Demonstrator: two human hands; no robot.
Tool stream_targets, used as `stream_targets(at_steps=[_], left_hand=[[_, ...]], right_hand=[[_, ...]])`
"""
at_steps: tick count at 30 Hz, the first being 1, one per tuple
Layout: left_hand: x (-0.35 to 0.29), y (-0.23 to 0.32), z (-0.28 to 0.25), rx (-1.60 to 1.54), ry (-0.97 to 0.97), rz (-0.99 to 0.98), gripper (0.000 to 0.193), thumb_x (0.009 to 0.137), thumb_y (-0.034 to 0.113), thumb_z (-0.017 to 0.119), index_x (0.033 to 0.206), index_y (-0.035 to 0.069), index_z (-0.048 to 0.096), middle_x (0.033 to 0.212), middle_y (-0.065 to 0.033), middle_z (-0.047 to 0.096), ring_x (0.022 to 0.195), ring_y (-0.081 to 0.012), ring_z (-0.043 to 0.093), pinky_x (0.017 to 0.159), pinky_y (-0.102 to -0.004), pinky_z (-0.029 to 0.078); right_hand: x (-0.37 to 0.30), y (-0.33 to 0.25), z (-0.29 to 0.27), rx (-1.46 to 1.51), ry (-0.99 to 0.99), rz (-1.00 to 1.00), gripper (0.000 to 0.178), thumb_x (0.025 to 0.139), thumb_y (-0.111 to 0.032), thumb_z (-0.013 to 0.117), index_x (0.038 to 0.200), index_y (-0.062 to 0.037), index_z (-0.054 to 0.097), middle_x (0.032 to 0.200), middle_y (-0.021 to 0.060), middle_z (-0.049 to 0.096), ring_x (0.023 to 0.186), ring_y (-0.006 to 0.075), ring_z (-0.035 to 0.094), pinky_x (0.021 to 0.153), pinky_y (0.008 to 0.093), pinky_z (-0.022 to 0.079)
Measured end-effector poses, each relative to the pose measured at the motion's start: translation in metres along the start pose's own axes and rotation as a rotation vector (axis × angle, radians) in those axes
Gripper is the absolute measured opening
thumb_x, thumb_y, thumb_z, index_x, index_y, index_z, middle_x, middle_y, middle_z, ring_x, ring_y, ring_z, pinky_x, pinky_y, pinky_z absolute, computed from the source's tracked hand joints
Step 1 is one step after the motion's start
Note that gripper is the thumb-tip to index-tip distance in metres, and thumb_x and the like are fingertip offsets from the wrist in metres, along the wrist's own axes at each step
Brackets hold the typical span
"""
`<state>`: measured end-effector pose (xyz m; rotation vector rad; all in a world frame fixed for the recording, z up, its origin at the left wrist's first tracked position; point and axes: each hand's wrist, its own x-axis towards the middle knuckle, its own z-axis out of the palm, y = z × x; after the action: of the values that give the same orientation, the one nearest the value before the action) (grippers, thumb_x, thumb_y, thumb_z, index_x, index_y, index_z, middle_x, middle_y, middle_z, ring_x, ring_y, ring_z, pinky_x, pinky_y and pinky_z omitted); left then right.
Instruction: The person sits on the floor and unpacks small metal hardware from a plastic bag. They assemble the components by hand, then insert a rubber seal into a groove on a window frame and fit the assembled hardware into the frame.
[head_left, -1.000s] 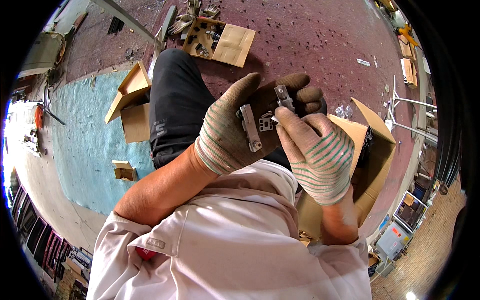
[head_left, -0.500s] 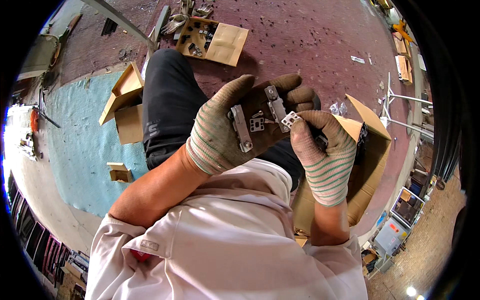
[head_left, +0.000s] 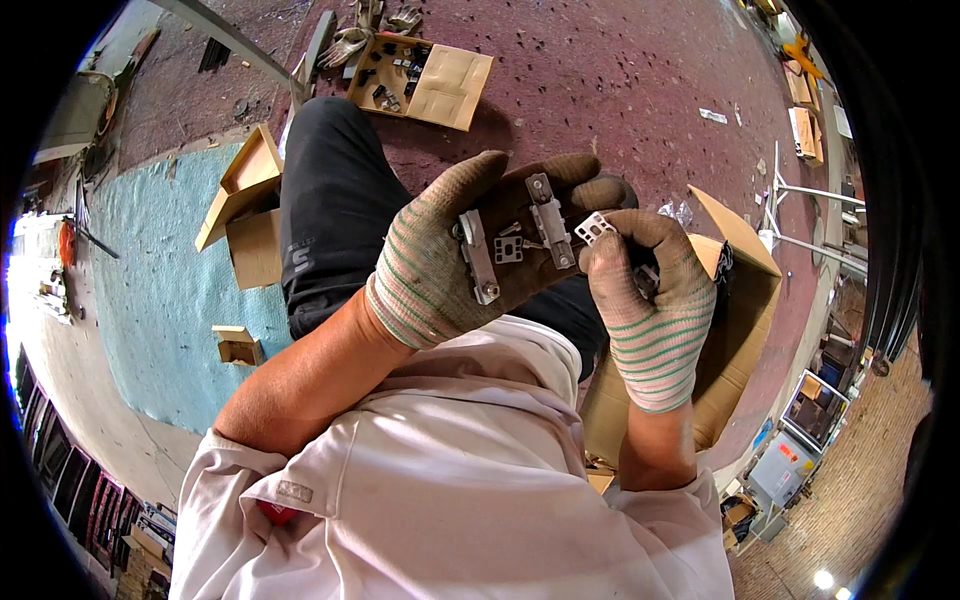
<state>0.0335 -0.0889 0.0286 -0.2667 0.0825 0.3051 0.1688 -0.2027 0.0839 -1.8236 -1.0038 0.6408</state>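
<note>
My gloved left hand (head_left: 445,235) is turned palm up with its fingers cupped. Across it lie two narrow metal brackets, one near the thumb (head_left: 478,258) and one along the fingers (head_left: 549,220). Between them rest a small plate with square holes (head_left: 508,249) and a few screws (head_left: 510,229). In my gloved right hand (head_left: 655,290), thumb and forefinger pinch a similar pale plate with holes (head_left: 595,229), just to the right of the second bracket. Something small and metallic (head_left: 648,279) shows in the curl of that hand, too hidden to name.
An open cardboard box with small dark parts (head_left: 395,78) lies ahead, work gloves (head_left: 345,46) beside it. A larger open carton (head_left: 735,370) stands at my right. Smaller cardboard boxes (head_left: 240,190) (head_left: 238,346) sit on a blue mat (head_left: 150,290) at left.
My right hand has drawn slightly right, taking its pinched plate away from the bracket on the left fingers. That bracket now shows more fully. The left hand has barely moved.
</note>
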Motion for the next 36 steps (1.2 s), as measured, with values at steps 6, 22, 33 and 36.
stream_targets(at_steps=[6,22,33,36], left_hand=[[-0.002,0.000,0.000,0.054,-0.014,0.001,0.066,0.104,0.039,0.042,0.152,-0.005,0.031,0.152,-0.0211,0.043,0.138,-0.0307,0.047,0.116,-0.0432,0.037],[-0.001,0.000,0.008,0.122,0.073,-0.025,0.058,0.107,0.038,0.033,0.145,-0.004,0.045,0.146,-0.0208,0.051,0.134,-0.0297,0.051,0.116,-0.0414,0.038],[-0.001,-0.001,0.006,0.090,0.095,0.013,0.056,0.106,0.038,0.038,0.141,-0.004,0.049,0.143,-0.0214,0.054,0.132,-0.0312,0.053,0.115,-0.0433,0.039],[0.000,-0.002,0.007,0.121,0.109,0.019,0.056,0.106,0.039,0.039,0.139,-0.004,0.052,0.141,-0.0210,0.056,0.129,-0.0313,0.056,0.113,-0.0426,0.042]], right_hand=[[0.005,0.002,-0.001,-0.487,0.126,-0.407,0.018,0.085,-0.005,0.077,0.101,-0.0060,0.070,0.087,0.0089,0.070,0.075,0.0177,0.068,0.068,0.0291,0.054],[0.013,-0.002,-0.011,-0.862,-0.082,-0.702,0.032,0.076,-0.006,0.083,0.106,-0.0131,0.073,0.096,0.0076,0.069,0.079,0.0268,0.069,0.067,0.0369,0.056],[0.018,0.000,-0.014,-0.948,-0.139,-0.896,0.036,0.073,-0.013,0.074,0.109,-0.0109,0.071,0.095,0.0033,0.063,0.068,0.0198,0.063,0.055,0.0342,0.050],[0.018,0.002,-0.013,-0.945,-0.150,-0.917,0.036,0.073,-0.013,0.074,0.108,-0.0108,0.071,0.096,0.0035,0.062,0.068,0.0198,0.063,0.056,0.0341,0.050]])
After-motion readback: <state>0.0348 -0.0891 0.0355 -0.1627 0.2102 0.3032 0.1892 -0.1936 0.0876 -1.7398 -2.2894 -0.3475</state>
